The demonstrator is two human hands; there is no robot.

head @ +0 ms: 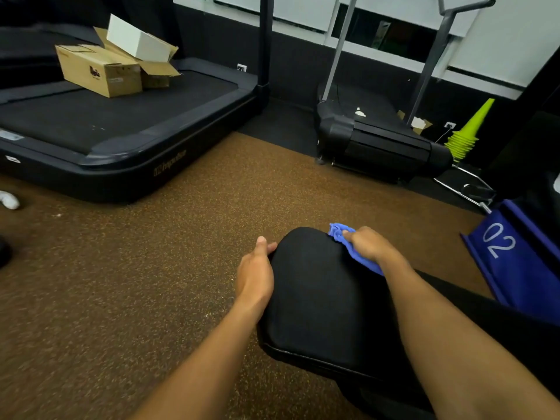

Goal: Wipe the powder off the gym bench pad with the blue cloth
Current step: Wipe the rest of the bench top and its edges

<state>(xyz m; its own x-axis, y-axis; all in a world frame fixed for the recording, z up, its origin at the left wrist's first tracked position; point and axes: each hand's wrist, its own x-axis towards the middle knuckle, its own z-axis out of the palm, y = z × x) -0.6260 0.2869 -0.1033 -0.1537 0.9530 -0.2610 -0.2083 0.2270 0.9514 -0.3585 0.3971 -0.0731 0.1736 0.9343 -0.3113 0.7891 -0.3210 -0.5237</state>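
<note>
R hand (371, 245) grips blue cloth (357, 253) on pad (318, 295) far-right corner; L hand (256, 271) grasps pad's left edge. Treadmill (121, 131) w/ boxes (103, 68) far left, cones (468, 131) far right.

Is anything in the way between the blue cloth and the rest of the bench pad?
Nothing visible. The right hand holds the blue cloth at the far right corner of the bench pad; the left hand grips only its left edge.

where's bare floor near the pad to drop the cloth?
Brown floor left of the bench pad, up to the treadmill, is bare. Right of the right hand it is crowded: blue step, cones.
</note>
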